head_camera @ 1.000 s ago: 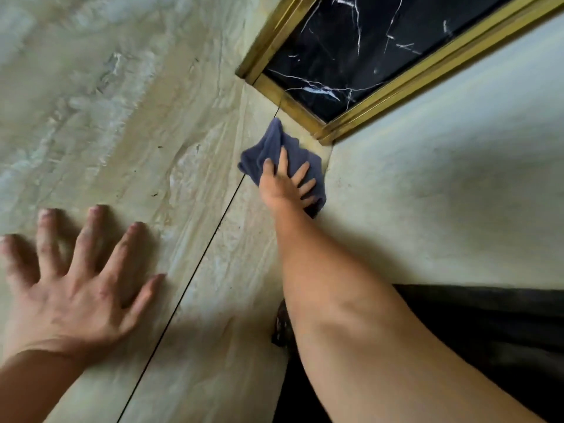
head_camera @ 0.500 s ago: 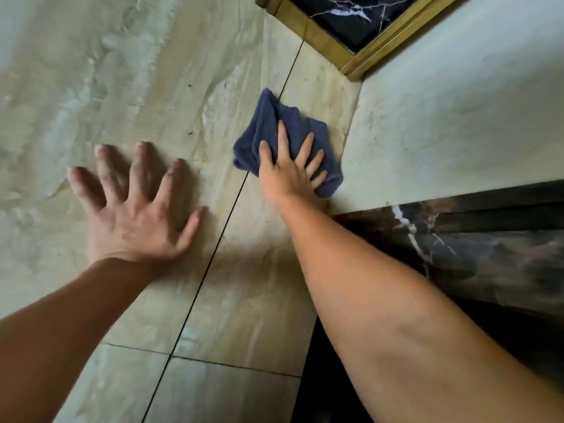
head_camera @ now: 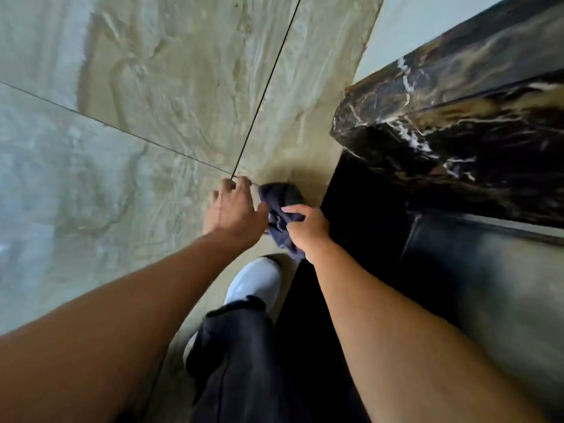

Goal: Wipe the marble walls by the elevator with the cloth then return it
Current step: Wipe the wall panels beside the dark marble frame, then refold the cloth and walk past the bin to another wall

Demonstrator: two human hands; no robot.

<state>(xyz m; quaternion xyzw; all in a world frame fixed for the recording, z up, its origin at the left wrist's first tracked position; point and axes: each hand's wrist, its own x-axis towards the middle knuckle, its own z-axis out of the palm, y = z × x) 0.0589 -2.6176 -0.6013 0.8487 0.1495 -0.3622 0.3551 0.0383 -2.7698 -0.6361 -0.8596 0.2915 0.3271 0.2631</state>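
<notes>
Beige marble wall (head_camera: 171, 96), crossed by thin dark joints that meet just above the left hand, fills the field to the left of and above both hands; a dark veined marble ledge (head_camera: 451, 123) projects well to the right of the right hand. The cloth (head_camera: 279, 213), dark blue and bunched, is held between the two hands, low on the wall beside the black strip at the wall's foot. The right hand (head_camera: 308, 228) is closed on the cloth's lower folds. The left hand (head_camera: 233, 209) is loosely curled with its thumb against the cloth's near edge; whether the cloth is actually gripped by it cannot be told, owing to motion blur. A white shoe (head_camera: 254, 283) and a dark trouser leg (head_camera: 244, 355) are seen directly beneath the hands.

Compared with the views half a second and one second earlier, the cloth has been carried down from the gold-framed corner near the top of the panel to its lowest part. It is no longer pressed flat under spread fingers. The left hand, previously splayed on the wall as a brace, has been brought across to the cloth. This is judged to indicate that the downward stroke on this panel is finished and that the cloth is being regathered, either for a further pass or for its return.
</notes>
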